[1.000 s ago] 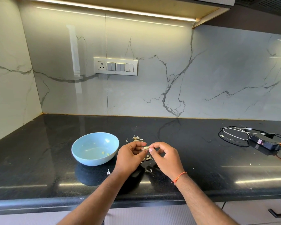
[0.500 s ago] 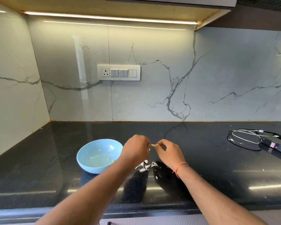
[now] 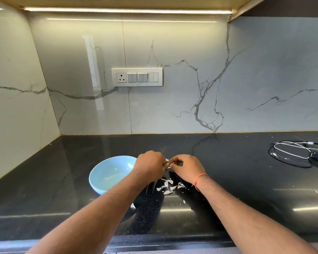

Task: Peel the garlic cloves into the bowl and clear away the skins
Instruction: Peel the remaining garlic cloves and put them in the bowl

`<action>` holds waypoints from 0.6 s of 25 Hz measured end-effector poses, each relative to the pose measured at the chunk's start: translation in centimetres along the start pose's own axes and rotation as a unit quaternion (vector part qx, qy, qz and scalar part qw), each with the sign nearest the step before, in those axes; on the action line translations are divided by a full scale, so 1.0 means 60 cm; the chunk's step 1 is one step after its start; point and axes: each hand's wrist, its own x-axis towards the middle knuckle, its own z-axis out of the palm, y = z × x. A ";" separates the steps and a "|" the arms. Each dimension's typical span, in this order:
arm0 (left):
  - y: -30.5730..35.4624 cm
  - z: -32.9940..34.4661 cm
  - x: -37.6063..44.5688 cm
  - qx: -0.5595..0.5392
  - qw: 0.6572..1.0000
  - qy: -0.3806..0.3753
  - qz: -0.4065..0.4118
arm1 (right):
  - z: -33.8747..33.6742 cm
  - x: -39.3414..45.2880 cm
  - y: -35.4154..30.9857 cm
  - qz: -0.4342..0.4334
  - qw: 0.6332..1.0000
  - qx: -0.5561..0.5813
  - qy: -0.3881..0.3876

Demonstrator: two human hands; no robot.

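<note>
Black counter (image 3: 228, 162) under us: our left hand (image 3: 150, 166) and right hand (image 3: 188, 168) pinch a clove (image 3: 168, 163) beside the bowl (image 3: 110, 173). Tugging hard could scatter more skins (image 3: 170, 186).

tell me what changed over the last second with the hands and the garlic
Both hands, left hand and right hand, kept pinching the garlic clove between them, working its skin; more white skins show on the black counter below. The blue bowl stayed left of the hands, the cables far right.
</note>
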 end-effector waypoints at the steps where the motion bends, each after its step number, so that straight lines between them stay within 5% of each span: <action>1: 0.000 0.001 -0.001 0.009 1.000 0.003 -0.001 | 0.000 -0.003 0.003 -0.002 1.000 0.004 0.004; 10: -0.006 0.000 -0.016 0.005 0.999 0.046 0.027 | -0.013 -0.038 0.030 -0.012 0.998 0.043 0.041; 15: 0.026 0.029 -0.072 -0.166 0.979 0.114 0.018 | -0.033 -0.041 0.034 -0.008 0.998 0.047 0.038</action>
